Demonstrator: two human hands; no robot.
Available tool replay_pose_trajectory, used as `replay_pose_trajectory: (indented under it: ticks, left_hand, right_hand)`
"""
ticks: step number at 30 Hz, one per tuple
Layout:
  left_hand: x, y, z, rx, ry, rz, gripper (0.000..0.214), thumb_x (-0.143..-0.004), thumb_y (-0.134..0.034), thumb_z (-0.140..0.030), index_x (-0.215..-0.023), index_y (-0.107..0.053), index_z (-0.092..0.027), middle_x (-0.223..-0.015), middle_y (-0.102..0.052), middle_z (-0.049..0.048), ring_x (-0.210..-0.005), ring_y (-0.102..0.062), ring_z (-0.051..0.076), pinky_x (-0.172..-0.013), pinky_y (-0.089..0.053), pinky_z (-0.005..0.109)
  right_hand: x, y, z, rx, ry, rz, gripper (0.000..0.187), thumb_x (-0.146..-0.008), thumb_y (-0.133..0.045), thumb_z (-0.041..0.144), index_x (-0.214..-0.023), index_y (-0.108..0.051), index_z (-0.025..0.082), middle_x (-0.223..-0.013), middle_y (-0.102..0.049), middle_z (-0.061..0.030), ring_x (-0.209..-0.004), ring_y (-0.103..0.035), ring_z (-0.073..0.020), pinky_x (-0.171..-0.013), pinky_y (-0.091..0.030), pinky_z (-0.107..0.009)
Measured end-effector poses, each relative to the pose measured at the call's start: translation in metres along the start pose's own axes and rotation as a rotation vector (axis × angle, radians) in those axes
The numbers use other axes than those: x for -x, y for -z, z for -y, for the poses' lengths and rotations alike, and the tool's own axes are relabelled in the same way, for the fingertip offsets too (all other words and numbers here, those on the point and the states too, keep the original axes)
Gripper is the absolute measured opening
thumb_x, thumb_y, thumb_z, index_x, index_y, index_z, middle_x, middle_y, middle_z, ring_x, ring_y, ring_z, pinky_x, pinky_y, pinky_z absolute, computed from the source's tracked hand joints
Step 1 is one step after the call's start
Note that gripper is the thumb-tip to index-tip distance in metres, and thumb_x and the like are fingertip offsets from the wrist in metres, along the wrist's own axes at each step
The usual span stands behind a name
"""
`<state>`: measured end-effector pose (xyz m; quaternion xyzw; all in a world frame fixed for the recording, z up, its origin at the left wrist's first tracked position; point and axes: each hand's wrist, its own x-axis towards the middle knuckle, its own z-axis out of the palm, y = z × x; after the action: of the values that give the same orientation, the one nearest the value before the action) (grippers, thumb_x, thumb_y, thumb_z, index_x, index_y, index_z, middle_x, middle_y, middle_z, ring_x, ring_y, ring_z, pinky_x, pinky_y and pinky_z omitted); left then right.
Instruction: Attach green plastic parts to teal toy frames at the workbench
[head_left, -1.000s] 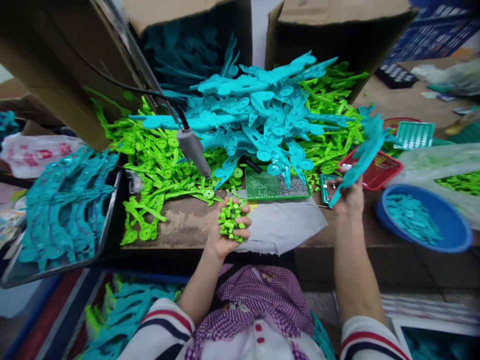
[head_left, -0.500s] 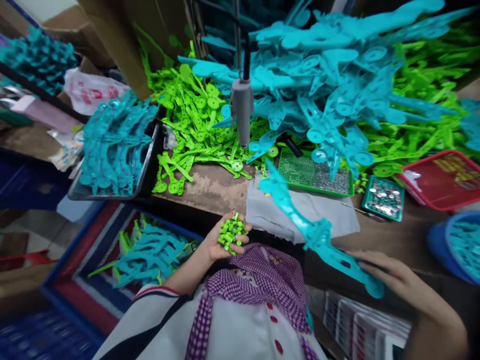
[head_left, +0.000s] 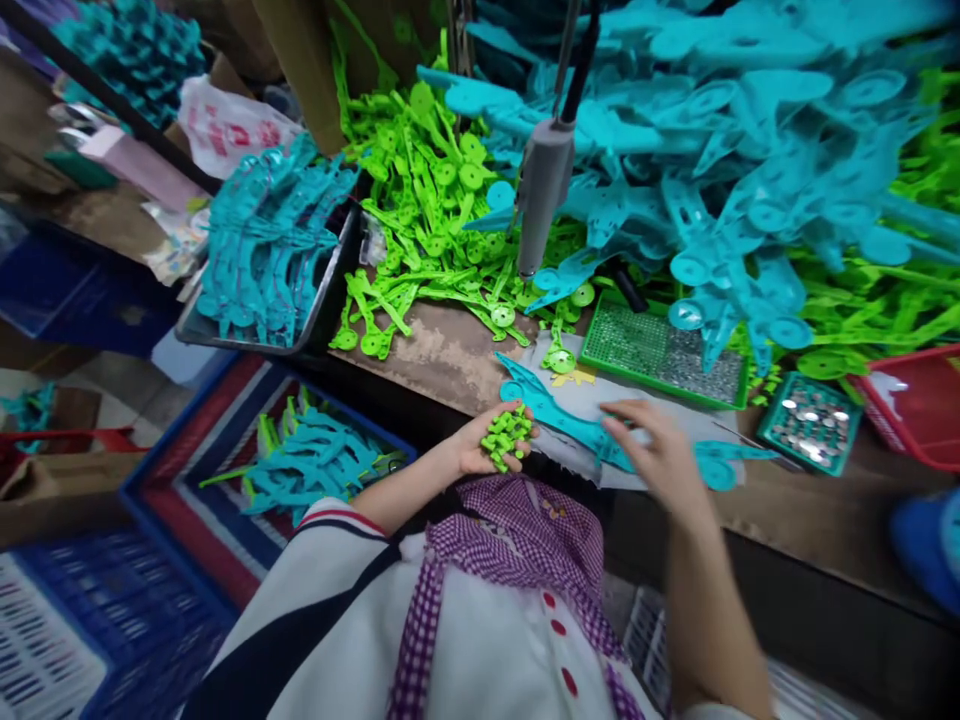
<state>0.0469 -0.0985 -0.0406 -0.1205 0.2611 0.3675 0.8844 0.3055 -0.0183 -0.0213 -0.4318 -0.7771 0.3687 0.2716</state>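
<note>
My left hand (head_left: 474,447) is palm up at the bench's front edge, fingers curled around a heap of small bright green plastic pieces (head_left: 507,438). A long turquoise plastic part (head_left: 559,412) lies across a grey cloth (head_left: 660,395) on the bench. Over its right half is my right hand (head_left: 656,455), fingers bent and apart, with the fingertips at or just above the part; contact is unclear. This hand hides part of the turquoise piece. Beside the part's left end lies a green plastic arm (head_left: 558,355) with a round end.
A grey electric screwdriver (head_left: 544,195) hangs over the bench. Behind are piles of green parts (head_left: 442,200) and turquoise parts (head_left: 750,190). A green tray of screws (head_left: 675,355), a small tray of metal discs (head_left: 814,420) and a red basket (head_left: 911,410) stand right. Turquoise parts fill a tray (head_left: 270,250) left.
The turquoise part has gone from being held up at the right to lying on the cloth. My right hand has moved left over it. My left hand still holds the green pieces.
</note>
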Motion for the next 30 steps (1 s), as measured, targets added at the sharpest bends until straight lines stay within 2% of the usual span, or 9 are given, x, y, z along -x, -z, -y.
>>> replay_pose_trajectory:
  ticks: [3,6,11,13,18,21,25,27,30]
  left_hand:
    - [-0.006,0.0,-0.004,-0.075,-0.017,-0.013,0.021,-0.092,-0.065,-0.037,-0.088,-0.062,-0.016,-0.08,-0.065,0.0047,-0.055,-0.055,0.012,-0.044,-0.033,0.018]
    - [-0.009,-0.003,-0.015,-0.109,-0.079,-0.036,0.024,-0.094,-0.062,-0.038,-0.086,-0.062,-0.015,-0.078,-0.066,0.0046,-0.053,-0.056,0.012,-0.043,-0.034,0.018]
    - [-0.017,-0.01,-0.046,-0.147,-0.079,-0.095,0.033,-0.101,-0.052,-0.041,-0.084,-0.061,-0.013,-0.074,-0.064,0.0053,-0.051,-0.057,0.012,-0.04,-0.032,0.019]
    - [-0.02,-0.014,-0.059,-0.146,-0.072,-0.097,0.037,-0.102,-0.05,-0.044,-0.084,-0.061,-0.013,-0.073,-0.063,0.0056,-0.051,-0.056,0.012,-0.04,-0.032,0.019]
    - [-0.021,-0.015,-0.078,-0.094,-0.126,-0.029,0.038,-0.101,-0.052,-0.047,-0.084,-0.062,-0.013,-0.073,-0.062,0.0055,-0.054,-0.056,0.011,-0.041,-0.031,0.017]
    - [-0.017,-0.008,-0.08,-0.033,-0.128,-0.006,0.038,-0.102,-0.048,-0.045,-0.083,-0.063,-0.015,-0.076,-0.063,0.006,-0.055,-0.056,0.012,-0.043,-0.032,0.017]
    - [-0.007,0.006,-0.086,0.073,-0.144,-0.029,0.037,-0.103,-0.047,-0.041,-0.081,-0.063,-0.016,-0.077,-0.063,0.0057,-0.054,-0.055,0.011,-0.043,-0.034,0.017]
    - [-0.002,0.011,-0.088,0.123,-0.181,-0.033,0.037,-0.103,-0.047,-0.041,-0.081,-0.063,-0.016,-0.077,-0.062,0.0051,-0.053,-0.055,0.01,-0.042,-0.033,0.016]
    - [0.001,0.018,-0.083,0.154,-0.212,-0.027,0.038,-0.103,-0.046,-0.042,-0.082,-0.064,-0.016,-0.077,-0.063,0.0048,-0.053,-0.056,0.01,-0.042,-0.034,0.015]
  right_hand:
    - [-0.019,-0.064,0.022,-0.3,-0.06,0.152,0.045,-0.09,-0.058,0.06,-0.11,-0.075,0.023,-0.109,-0.072,-0.0095,-0.094,-0.066,-0.0223,-0.086,-0.054,-0.038]
    - [-0.04,-0.093,0.022,-0.49,-0.158,0.224,0.048,-0.088,-0.06,0.063,-0.107,-0.076,0.022,-0.103,-0.073,-0.0077,-0.093,-0.065,-0.0216,-0.085,-0.053,-0.036]
    - [-0.078,-0.087,0.019,-0.558,-0.206,0.292,0.049,-0.081,-0.067,0.064,-0.1,-0.076,0.02,-0.094,-0.071,-0.0055,-0.071,-0.059,-0.015,-0.071,-0.051,-0.032]
    - [-0.098,-0.087,0.021,-0.558,-0.204,0.294,0.047,-0.076,-0.072,0.063,-0.094,-0.075,0.019,-0.091,-0.07,-0.005,-0.07,-0.057,-0.0143,-0.068,-0.049,-0.03]
    - [-0.133,-0.102,0.026,-0.648,-0.23,0.152,0.04,-0.067,-0.08,0.052,-0.084,-0.072,0.018,-0.074,-0.065,-0.0008,-0.068,-0.055,-0.0119,-0.064,-0.044,-0.026]
    - [-0.126,-0.108,0.02,-0.739,-0.286,-0.025,0.037,-0.069,-0.078,0.051,-0.086,-0.069,0.019,-0.069,-0.063,0.0013,-0.059,-0.051,-0.0094,-0.055,-0.04,-0.023]
    - [-0.097,-0.109,0.003,-0.715,-0.346,-0.202,0.038,-0.07,-0.076,0.053,-0.084,-0.066,0.019,-0.066,-0.064,0.0003,-0.057,-0.058,-0.0127,-0.052,-0.044,-0.025]
    - [-0.088,-0.113,-0.004,-0.63,-0.322,-0.25,0.038,-0.073,-0.074,0.055,-0.083,-0.067,0.019,-0.067,-0.065,-0.0007,-0.058,-0.059,-0.014,-0.054,-0.046,-0.027]
    - [-0.085,-0.125,-0.01,-0.415,-0.201,-0.23,0.04,-0.077,-0.071,0.058,-0.082,-0.069,0.018,-0.074,-0.068,-0.0031,-0.066,-0.061,-0.0163,-0.066,-0.051,-0.032]
